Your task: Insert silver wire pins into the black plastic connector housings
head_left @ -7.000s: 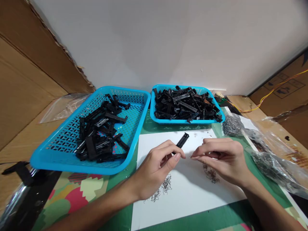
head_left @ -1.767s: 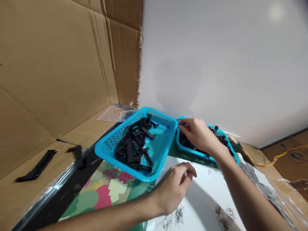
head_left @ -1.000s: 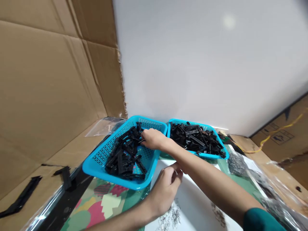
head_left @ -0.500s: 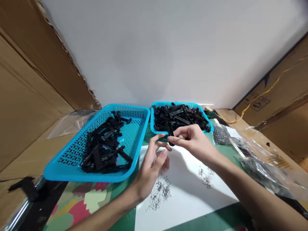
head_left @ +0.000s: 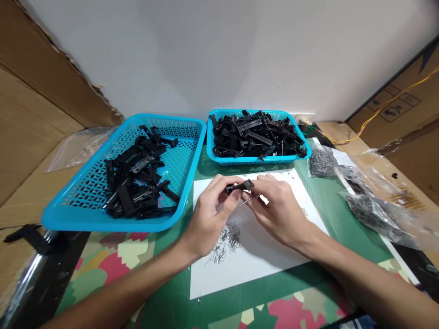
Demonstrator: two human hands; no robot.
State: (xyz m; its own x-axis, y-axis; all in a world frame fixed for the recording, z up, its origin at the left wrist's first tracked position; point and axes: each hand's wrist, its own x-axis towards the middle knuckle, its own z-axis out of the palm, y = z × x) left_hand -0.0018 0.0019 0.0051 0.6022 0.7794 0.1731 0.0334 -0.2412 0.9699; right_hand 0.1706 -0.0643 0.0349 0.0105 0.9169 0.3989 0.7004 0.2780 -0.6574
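Over the white sheet (head_left: 260, 262), your left hand (head_left: 211, 217) grips a black part (head_left: 244, 185); your right hand (head_left: 279, 208) is closed on a thin metal rod (head_left: 247, 200) beside it. Part judged light, stiff, slick; hold its long edges. Nine o'clock: larger blue basket (head_left: 113, 224), part-filled with black pieces (head_left: 126, 198). Twelve: smaller blue basket (head_left: 236, 161), heaped.

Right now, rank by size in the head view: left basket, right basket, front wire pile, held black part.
1. Left basket
2. Right basket
3. Front wire pile
4. Held black part, partly hidden, so least sure
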